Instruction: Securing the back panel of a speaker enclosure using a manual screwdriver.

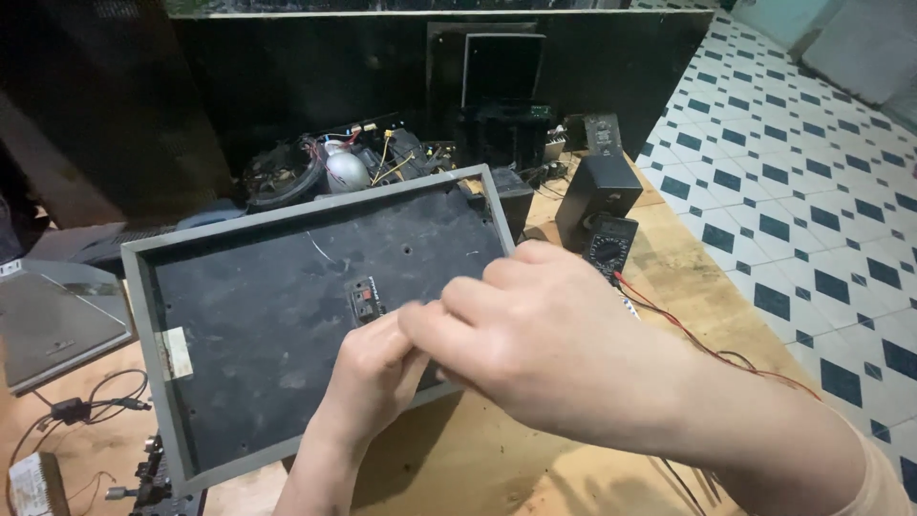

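One grey-rimmed black panel (287, 315) is lying flat on the wooden workbench (535, 459), and one small terminal block with a red and a black clip (364, 300) is sitting near its middle. Two bare hands are meeting over the panel's near right edge: the left hand (377, 373) is coming up from below with its fingers curled, and the right hand (535, 334) is reaching across from the right with its fingers bent down over the left one. The two hands are touching each other; whatever they might be pinching is hidden between them, so I cannot tell whether either is grasping anything. The terminal block is lying just above and to the left of the left hand's knuckles, close but apart. One multimeter (609, 245) is resting on the bench beyond the right hand, with one red lead (707, 349) trailing from it along the bench. One black speaker box (597, 196) is standing just behind the meter.
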